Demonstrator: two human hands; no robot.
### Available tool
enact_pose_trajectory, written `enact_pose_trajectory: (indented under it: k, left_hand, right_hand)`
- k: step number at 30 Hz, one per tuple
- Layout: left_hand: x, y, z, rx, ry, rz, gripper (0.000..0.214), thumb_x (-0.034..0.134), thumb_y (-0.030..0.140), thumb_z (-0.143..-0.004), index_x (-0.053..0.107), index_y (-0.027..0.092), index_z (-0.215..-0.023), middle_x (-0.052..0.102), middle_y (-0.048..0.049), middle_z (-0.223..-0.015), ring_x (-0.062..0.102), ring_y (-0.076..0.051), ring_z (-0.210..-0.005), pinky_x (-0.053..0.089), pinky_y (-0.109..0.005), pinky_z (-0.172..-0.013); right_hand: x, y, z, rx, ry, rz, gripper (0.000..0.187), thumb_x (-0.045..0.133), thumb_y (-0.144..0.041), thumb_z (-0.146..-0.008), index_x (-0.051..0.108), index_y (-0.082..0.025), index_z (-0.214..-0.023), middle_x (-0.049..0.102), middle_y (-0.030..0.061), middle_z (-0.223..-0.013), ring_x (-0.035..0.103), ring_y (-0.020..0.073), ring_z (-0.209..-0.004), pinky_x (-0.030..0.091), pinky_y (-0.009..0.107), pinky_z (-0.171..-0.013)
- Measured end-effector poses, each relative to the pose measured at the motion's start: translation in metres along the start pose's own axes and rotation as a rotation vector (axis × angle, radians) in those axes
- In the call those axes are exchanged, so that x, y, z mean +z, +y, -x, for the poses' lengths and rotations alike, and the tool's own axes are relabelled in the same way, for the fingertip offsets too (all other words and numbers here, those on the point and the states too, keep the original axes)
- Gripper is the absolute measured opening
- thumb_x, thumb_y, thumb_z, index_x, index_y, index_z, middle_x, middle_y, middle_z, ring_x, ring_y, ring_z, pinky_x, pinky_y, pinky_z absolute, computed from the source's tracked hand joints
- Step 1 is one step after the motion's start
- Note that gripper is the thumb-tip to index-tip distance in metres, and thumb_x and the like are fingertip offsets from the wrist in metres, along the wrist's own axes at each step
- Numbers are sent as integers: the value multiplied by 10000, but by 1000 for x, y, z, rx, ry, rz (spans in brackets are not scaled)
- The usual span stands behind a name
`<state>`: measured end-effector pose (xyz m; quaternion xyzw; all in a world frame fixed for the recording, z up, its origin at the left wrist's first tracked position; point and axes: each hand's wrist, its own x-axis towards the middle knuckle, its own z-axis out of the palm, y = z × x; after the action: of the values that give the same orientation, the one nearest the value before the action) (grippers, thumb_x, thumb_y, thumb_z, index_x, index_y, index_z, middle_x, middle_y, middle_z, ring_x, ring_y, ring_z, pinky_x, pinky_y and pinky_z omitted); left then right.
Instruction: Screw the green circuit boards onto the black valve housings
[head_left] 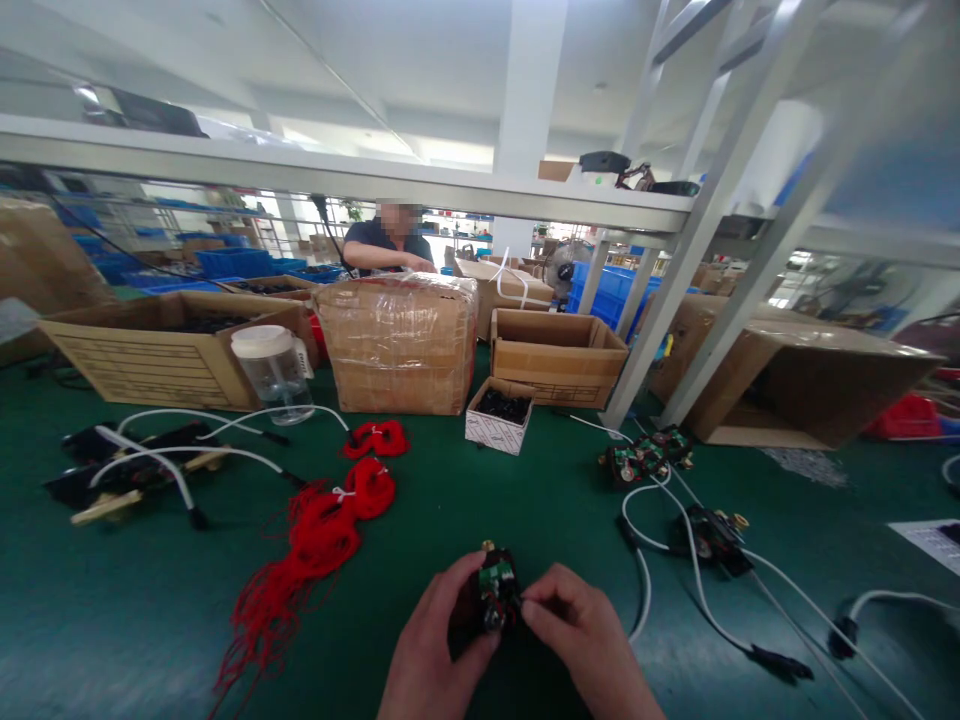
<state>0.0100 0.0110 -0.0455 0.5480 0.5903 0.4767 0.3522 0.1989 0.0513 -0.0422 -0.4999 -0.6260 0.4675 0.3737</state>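
My left hand (435, 635) is closed round a small black unit with a green circuit board (496, 582), low in the middle of the head view. The unit's inside faces up, and a brass-coloured fitting shows at its far end. At its right side, the thumb and fingers of my right hand (577, 625) are pinched together against the edge; what they grip is too small to make out. Similar open units with green boards (645, 456) lie to the right, beside another black unit (712, 538) with white cables.
Red wire bundles (322, 535) lie to the left, near black units with white cables (142, 460). Behind stand a plastic jug (271, 370), a taped carton (401, 345), a small box of black parts (499, 425) and metal shelf legs (675, 300). A person (386, 245) is beyond.
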Motion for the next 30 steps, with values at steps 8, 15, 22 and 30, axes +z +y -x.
enact_pose_trajectory:
  k: [8,15,22,30]
  left_hand:
    - [-3,0,-1,-9,-69,-11,608,626,107,-738,596,336,-1300,703,-14,-1257,697,-205,-1080,574,-363,-970]
    - [-3,-2,0,-4,-66,-40,622,627,99,-731,596,342,-1303,698,-16,-1271,689,-215,-1106,573,-380,-983]
    - [-4,-2,0,23,-45,-20,604,637,96,-736,619,350,-1284,718,-15,-1211,710,-210,-1043,596,-368,-940]
    - [-4,-1,0,4,-66,-31,610,625,85,-757,605,363,-1300,701,-15,-1221,702,-206,-1061,585,-372,-960]
  right_hand:
    - [0,-7,-1,-14,-19,21,187,664,-349,-836,715,-202,-732,579,-1,-747,552,178,-721,384,279,-662]
    - [2,-9,2,-15,-23,28,185,658,-345,-852,701,-204,-740,576,-4,-756,551,174,-725,399,271,-667]
    - [11,-15,6,-36,44,76,188,645,-340,-854,689,-211,-725,588,2,-754,549,178,-716,401,272,-661]
    - [19,7,6,137,45,-212,305,706,-487,-816,658,-196,-737,607,-2,-704,530,183,-703,410,270,-665]
